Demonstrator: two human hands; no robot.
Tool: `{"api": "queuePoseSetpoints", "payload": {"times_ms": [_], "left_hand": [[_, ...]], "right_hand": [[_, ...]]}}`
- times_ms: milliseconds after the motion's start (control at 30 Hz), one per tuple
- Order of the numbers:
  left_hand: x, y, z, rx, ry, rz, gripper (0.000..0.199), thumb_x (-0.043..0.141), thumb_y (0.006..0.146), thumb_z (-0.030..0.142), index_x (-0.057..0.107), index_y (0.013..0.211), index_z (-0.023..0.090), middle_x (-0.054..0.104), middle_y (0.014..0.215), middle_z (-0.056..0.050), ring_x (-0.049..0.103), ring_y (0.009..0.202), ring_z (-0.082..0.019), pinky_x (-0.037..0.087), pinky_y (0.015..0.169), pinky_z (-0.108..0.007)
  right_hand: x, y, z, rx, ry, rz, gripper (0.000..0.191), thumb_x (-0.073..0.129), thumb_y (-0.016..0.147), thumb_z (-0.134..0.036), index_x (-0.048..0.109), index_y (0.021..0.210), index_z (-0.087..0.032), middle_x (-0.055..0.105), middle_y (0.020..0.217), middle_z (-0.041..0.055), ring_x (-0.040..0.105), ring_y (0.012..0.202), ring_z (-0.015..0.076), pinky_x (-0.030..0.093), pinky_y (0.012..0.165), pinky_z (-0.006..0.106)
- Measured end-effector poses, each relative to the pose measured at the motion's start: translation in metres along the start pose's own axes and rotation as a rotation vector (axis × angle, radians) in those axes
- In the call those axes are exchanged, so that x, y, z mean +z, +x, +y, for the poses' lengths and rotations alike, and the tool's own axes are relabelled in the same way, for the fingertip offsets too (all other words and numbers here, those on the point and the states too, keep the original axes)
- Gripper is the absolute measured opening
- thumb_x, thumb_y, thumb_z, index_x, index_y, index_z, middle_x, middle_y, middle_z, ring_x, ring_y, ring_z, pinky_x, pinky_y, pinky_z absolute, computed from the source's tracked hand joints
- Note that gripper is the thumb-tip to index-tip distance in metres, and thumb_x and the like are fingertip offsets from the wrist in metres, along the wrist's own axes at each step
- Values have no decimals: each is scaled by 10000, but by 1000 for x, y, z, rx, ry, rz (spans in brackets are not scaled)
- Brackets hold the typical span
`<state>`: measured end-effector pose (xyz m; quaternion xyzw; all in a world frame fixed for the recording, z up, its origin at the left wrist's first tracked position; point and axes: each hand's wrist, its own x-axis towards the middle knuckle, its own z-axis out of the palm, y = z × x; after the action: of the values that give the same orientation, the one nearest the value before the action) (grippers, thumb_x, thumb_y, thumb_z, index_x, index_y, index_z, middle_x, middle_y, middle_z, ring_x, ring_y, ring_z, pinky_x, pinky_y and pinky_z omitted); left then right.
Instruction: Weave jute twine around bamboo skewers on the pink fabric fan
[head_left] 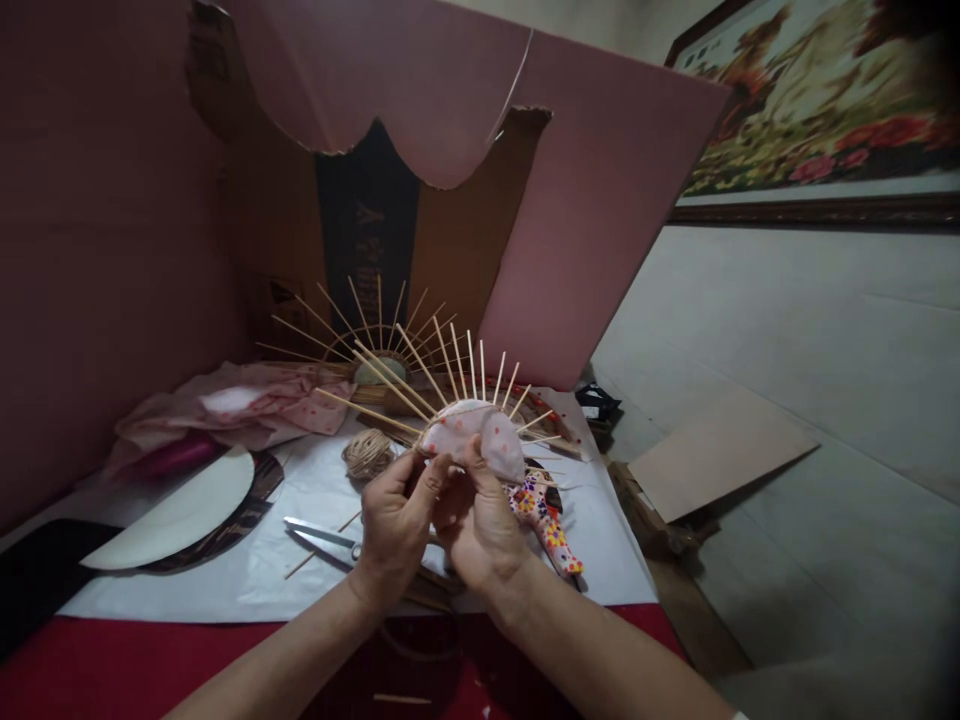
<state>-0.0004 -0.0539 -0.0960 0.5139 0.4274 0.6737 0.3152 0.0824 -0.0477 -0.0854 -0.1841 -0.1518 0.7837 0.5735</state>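
Hands point(396, 515) gripping fan point(459, 426) edge, scissors point(324, 533) near

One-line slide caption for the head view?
Left hand and right hand hold a spotted cloth half-circle fanned with sticks, near twine and scissors.

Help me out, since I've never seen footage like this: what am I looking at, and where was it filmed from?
There is no machine here. One camera, worn on a person's head, looks forward and down at their own two bare hands. The left hand and right hand together hold a pale, red-spotted half-round fabric piece, with thin wooden sticks fanning out from it. On the white-covered surface lie a tan ball of twine, metal-bladed scissors, a cream half-circle and a crumpled pink spotted cloth. Farther back is a similar fan of thin sticks. The floral-patterned item beside the right hand is partly hidden, so I can't say what it is.
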Motion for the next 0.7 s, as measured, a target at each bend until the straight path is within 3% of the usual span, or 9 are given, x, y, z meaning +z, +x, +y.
{"api": "queuePoseSetpoints", "payload": {"times_ms": [133,233,367,433,467,500,567,600,700], "left_hand": [[-2,7,8,-27,-7,119,263,700,727,387,644,632,147,595,577,-1,515,544,-113,417,508,-214],[-6,13,13,-47,-8,159,281,696,731,397,622,611,154,581,579,4,509,532,-110,410,501,-217],[-20,27,27,3,12,181,282,678,746,386,570,610,164,458,523,53,388,458,-73,321,436,-200],[-29,36,41,94,64,176,311,667,752,354,521,558,161,365,494,66,311,456,-61,267,426,-199],[-34,41,50,152,101,157,297,657,760,333,526,559,158,370,506,61,311,474,-62,264,437,-200],[-38,44,59,205,128,120,277,649,763,313,537,565,156,392,524,54,330,497,-67,278,454,-202],[-45,48,78,249,185,30,207,631,772,285,595,614,155,470,576,32,386,539,-81,313,477,-206],[-47,48,87,244,218,-30,166,630,772,271,628,649,158,499,589,26,405,544,-86,322,476,-207],[-51,42,104,228,212,-171,155,600,798,273,656,698,168,528,600,14,445,550,-99,357,479,-211]], "right_hand": [[8,3,10,8,-32,-56,378,781,664,-490,697,873,-187,713,882,27,622,760,131,480,564,203],[12,2,16,25,-131,-40,434,712,702,-570,681,916,-193,683,894,26,583,706,110,422,494,184],[18,-20,11,206,-589,101,425,682,727,-571,639,834,-161,640,789,19,487,546,72,277,391,162],[27,-34,-6,206,-852,5,376,723,714,-500,629,762,-139,608,661,8,434,479,64,224,378,172],[34,-41,-18,132,-925,-88,360,694,747,-489,629,726,-135,571,583,-9,402,449,59,245,392,183],[42,-46,-31,-52,-1003,-154,321,662,790,-455,639,730,-140,555,566,-20,409,460,61,291,426,194],[61,-52,-57,-568,-1156,-174,195,638,838,-354,658,796,-164,593,684,-8,488,595,84,385,548,218],[69,-53,-67,-749,-1241,-215,149,625,853,-321,663,847,-177,613,762,3,524,671,99,410,605,234],[82,-50,-80,-951,-1510,-315,117,618,864,-283,644,921,-185,613,879,18,549,767,124,424,669,265]]}}
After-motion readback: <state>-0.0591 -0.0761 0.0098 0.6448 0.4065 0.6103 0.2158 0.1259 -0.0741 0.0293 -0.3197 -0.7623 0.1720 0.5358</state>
